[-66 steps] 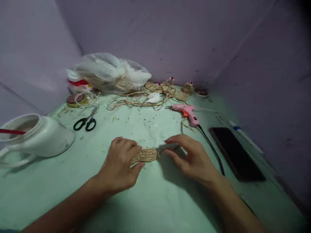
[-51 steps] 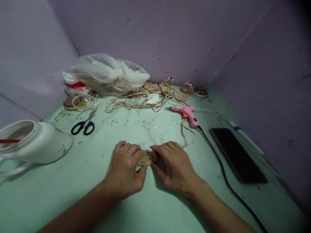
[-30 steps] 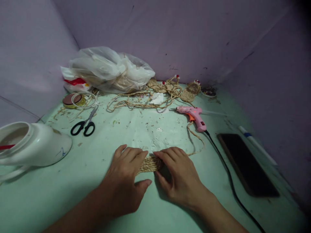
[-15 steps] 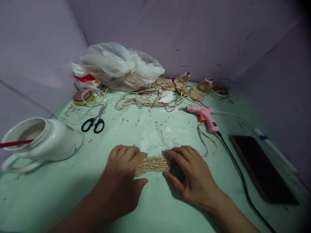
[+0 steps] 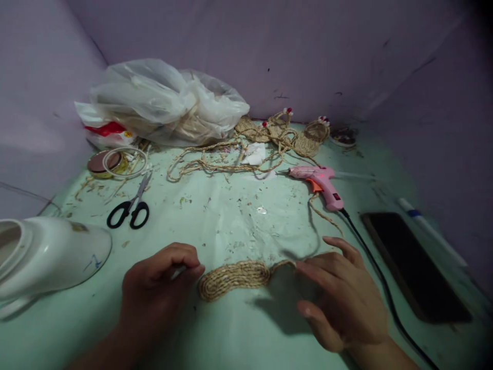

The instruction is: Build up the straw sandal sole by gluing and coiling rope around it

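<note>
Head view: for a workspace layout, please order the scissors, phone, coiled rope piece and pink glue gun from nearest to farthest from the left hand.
1. Coiled rope piece, just right of the left hand.
2. Scissors, beyond the hand, leftward.
3. Pink glue gun, back right.
4. Phone, far right.

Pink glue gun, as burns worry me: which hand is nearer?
Right. The right hand is in front of the pink glue gun; the left hand is farther off, leftward.
</note>
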### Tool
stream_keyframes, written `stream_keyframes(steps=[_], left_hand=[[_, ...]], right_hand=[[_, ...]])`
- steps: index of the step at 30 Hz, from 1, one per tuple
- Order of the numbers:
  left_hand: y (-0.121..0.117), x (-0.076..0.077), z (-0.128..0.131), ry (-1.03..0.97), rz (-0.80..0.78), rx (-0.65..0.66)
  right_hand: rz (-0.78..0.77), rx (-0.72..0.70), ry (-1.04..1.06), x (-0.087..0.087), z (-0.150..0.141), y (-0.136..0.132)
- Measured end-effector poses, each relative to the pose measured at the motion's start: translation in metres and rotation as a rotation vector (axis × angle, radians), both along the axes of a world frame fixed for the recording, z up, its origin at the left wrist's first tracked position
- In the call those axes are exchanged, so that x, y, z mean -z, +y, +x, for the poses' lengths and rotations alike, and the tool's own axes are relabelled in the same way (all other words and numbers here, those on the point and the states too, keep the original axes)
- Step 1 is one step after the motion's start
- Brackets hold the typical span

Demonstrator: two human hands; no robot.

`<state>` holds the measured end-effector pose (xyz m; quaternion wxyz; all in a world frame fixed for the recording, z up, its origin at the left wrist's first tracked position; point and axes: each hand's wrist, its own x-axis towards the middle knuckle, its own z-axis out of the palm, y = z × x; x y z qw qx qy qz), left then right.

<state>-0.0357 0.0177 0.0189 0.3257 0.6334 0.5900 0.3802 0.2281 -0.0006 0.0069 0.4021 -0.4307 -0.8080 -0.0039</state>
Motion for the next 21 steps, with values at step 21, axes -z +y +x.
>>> stream_keyframes(steps=[21], left_hand=[[0.015,0.007,-0.014,-0.938,-0.039,-0.215]], right_hand=[[0.314,0.419,0.185,0.014,0.028,0.023]])
